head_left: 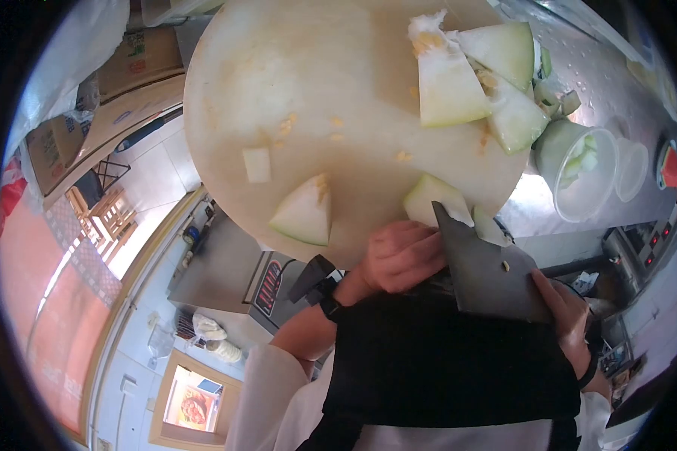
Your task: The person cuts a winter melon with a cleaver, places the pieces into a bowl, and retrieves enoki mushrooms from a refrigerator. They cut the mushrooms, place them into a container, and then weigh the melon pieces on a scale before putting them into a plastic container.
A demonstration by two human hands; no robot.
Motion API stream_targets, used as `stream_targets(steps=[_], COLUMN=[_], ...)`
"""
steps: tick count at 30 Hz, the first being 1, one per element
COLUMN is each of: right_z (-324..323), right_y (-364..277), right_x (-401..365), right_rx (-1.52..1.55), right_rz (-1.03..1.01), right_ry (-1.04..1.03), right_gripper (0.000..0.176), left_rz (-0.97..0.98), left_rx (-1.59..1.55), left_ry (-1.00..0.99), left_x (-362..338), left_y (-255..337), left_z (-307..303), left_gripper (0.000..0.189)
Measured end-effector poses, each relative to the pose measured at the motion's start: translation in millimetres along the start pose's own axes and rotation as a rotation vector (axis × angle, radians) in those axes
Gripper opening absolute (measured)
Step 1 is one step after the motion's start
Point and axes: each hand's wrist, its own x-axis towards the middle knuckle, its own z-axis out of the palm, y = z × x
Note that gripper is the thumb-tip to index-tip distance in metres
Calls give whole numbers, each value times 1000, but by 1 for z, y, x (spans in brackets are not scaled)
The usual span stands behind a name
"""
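Observation:
On the round cutting board (278,45), my left hand (404,257) has its fingers curled against a pale green-rimmed melon piece (429,197) near the board's front edge. A wide cleaver (489,274) is in my right hand (564,310), whose fingers wrap its handle end. The blade stands against the right side of that piece. Beyond the blade lies a cut slice (490,227). To the left rest a melon wedge (307,210) and a small pale block (256,164). Several large wedges (450,89) with seeds are heaped at the board's upper right.
Right of the board stands a clear round container (579,169) with cut pieces inside, beside a lid (632,170). Green scraps (557,99) lie on the metal counter (594,68). Cardboard boxes (139,64) are at the upper left. Seeds dot the board.

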Motion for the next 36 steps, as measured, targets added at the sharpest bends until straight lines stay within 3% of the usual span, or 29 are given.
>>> stream_targets(steps=[6,18,21,26,30,32,34,36], right_z=[5,4,0,2,7,10,12,17], right_y=[-4,-9,-8,-20,-15,-8,-5,5], right_x=[12,22,15,35,39,32,20,5], right_rx=[6,-6,-45,-83,46,230,271,395], right_rz=[26,29,70,73,13,91,183,263], right_ry=[-26,-21,-47,-91,23,81,72,85], right_gripper=[57,59,59,58,53,43,34,32], left_rz=[-94,13,-17,-63,-93,-225,-296,-255], left_rx=[0,90,13,164,141,7,126,416], left_ry=[-13,-5,-17,-57,-18,-103,-119,-373], left_x=[-1,-4,-3,-4,7,19,30,38], left_y=[3,0,1,6,10,11,27,30], left_z=[0,1,1,1,3,2,-14,-24], left_gripper=[17,15,17,24,34,45,36,47])
